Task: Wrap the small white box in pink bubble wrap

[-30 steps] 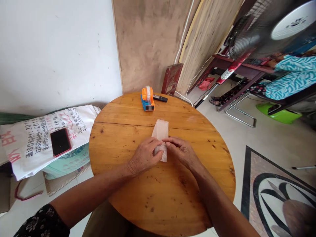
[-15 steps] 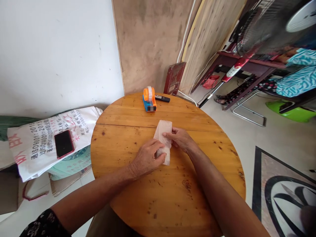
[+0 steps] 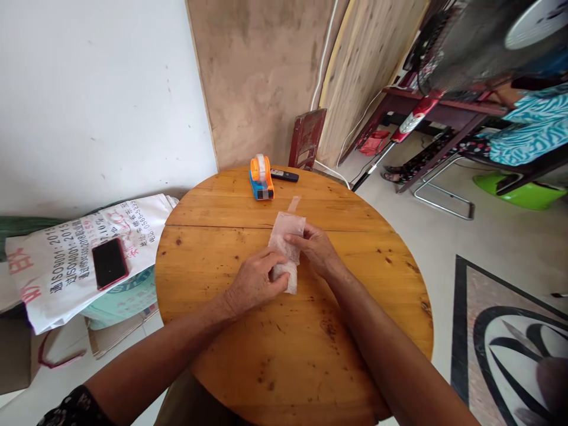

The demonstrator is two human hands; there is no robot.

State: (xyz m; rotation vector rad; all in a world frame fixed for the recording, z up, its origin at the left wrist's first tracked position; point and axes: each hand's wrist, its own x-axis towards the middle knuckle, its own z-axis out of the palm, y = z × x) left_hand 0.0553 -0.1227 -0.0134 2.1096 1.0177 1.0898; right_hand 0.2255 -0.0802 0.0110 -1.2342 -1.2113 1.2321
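Note:
A whitish, see-through piece of bubble wrap is held over the middle of the round wooden table, its lower part folded or rolled. My left hand grips the near end between thumb and fingers. On the right edge, my right hand pinches the wrap with its thumb on top and the fingers behind. From the far edge a short strip of clear tape sticks out. Whether anything lies inside the wrap is hidden.
At the table's far edge stand an orange and blue tape dispenser and a black remote control. A phone lies on white sacks at left. A chair, a standing fan and a seated person are beyond.
The far end of the wrap has lifted and spread a little, and the tape strip beyond it now shows. Both hands keep their grip. The whole view has shifted slightly.

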